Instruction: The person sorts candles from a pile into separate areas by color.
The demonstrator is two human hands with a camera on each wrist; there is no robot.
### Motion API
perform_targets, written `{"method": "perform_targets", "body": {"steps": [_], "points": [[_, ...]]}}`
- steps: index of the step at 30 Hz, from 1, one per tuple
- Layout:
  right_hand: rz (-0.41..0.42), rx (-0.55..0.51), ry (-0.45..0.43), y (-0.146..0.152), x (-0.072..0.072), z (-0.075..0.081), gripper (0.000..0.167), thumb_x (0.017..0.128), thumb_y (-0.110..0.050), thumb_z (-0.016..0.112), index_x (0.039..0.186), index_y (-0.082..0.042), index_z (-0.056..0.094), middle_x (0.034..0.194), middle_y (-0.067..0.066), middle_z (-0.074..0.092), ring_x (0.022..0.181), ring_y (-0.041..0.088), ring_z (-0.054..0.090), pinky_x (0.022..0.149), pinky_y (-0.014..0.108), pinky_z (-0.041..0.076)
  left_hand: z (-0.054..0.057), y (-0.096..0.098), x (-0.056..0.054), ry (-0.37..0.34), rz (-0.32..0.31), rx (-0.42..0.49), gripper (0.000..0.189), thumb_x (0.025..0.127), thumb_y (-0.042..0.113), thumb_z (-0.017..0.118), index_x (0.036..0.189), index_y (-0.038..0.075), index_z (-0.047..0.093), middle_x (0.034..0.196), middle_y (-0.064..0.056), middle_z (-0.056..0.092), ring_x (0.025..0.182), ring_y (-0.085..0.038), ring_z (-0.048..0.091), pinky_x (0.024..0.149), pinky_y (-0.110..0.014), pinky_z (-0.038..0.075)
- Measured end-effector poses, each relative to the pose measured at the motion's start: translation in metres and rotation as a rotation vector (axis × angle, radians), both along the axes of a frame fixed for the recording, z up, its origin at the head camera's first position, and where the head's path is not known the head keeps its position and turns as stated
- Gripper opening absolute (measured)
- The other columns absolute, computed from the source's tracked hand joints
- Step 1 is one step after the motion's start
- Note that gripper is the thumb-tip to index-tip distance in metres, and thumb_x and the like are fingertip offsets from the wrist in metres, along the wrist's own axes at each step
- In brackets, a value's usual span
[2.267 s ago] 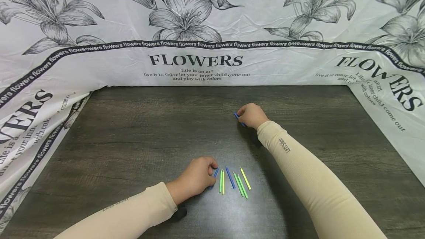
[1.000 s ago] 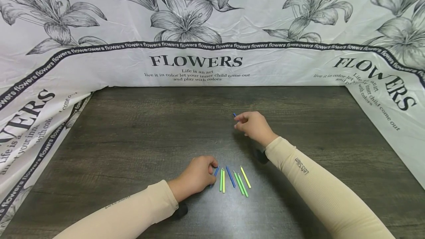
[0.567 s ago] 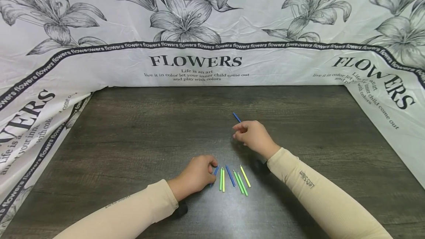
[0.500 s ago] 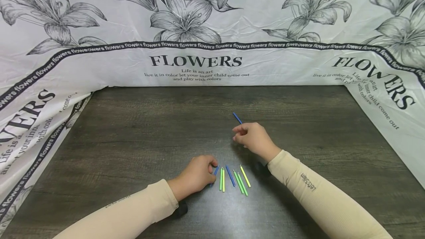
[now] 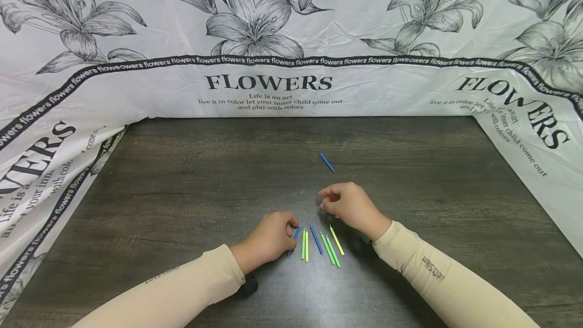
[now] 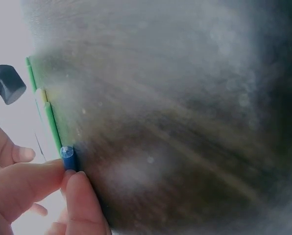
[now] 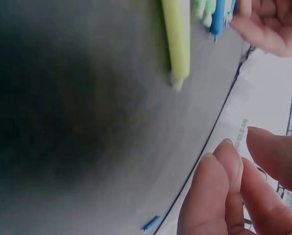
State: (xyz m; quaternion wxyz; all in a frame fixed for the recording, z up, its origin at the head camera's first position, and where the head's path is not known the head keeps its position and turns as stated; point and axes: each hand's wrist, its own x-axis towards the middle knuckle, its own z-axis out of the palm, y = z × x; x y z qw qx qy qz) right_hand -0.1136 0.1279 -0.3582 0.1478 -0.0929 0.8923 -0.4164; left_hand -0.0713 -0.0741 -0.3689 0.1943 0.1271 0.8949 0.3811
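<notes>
Candle (image 5: 327, 162), blue, lies alone on the tabletop (image 5: 191, 166), beyond the right hand (image 5: 351, 205), which hangs slightly spread, holding nothing. Half a second ago that hand hid the candle's near end. The left hand (image 5: 271, 237) pinches another blue candle (image 5: 297, 232), just beside the mixed-colour row (image 5: 316, 240).

The far blue candle (image 5: 327, 162), earlier pinched by the right hand (image 5: 354, 207), has been released and is now left fully uncovered on the counter (image 5: 205, 166). The hand has been drawn back toward the row, its fingers (image 7: 205, 191) parted from the thumb, and is now held near the rightmost yellow candle (image 5: 337, 240); the right sleeve (image 5: 446, 277) has been pulled back too
</notes>
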Motion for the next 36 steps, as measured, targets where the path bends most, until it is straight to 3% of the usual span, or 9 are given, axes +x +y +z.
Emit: {"method": "perform_targets", "body": {"steps": [16, 28, 36], "points": [[0.045, -0.035, -0.077, -0.003, 0.022, 0.002, 0.022, 0.087, -0.001, 0.064, 0.108, 0.001, 0.070, 0.085, 0.002, 0.069, 0.072, 0.013, 0.063, 0.063, 0.028, 0.052, 0.000, -0.001, 0.000, 0.021, -0.003, 0.002, 0.026, 0.076, -0.007, 0.069, 0.100, -0.003, 0.064, 0.071, -0.001, 0.049, 0.059, -0.013, 0.044, 0.054, -0.024, 0.037], [0.159, 0.023, -0.023, -0.008, 0.032, 0.004, 0.018, 0.084, -0.004, 0.067, 0.101, 0.000, 0.073, 0.082, 0.001, 0.069, 0.072, 0.008, 0.060, 0.062, 0.026, 0.050, 0.000, -0.001, -0.001, 0.012, -0.002, 0.002, 0.025, 0.076, -0.007, 0.069, 0.100, -0.002, 0.063, 0.071, -0.001, 0.050, 0.059, -0.012, 0.045, 0.053, -0.024, 0.037], [0.157, 0.021, -0.039, -0.011, 0.036, 0.004, 0.017, 0.082, 0.000, 0.065, 0.097, 0.002, 0.072, 0.077, 0.001, 0.067, 0.060, 0.008, 0.055, 0.055, 0.025, 0.048, -0.002, -0.001, -0.001, 0.012, 0.001, 0.006, 0.025, 0.075, -0.007, 0.069, 0.099, -0.002, 0.063, 0.071, -0.001, 0.050, 0.060, -0.012, 0.045, 0.054, -0.024, 0.038]]}}
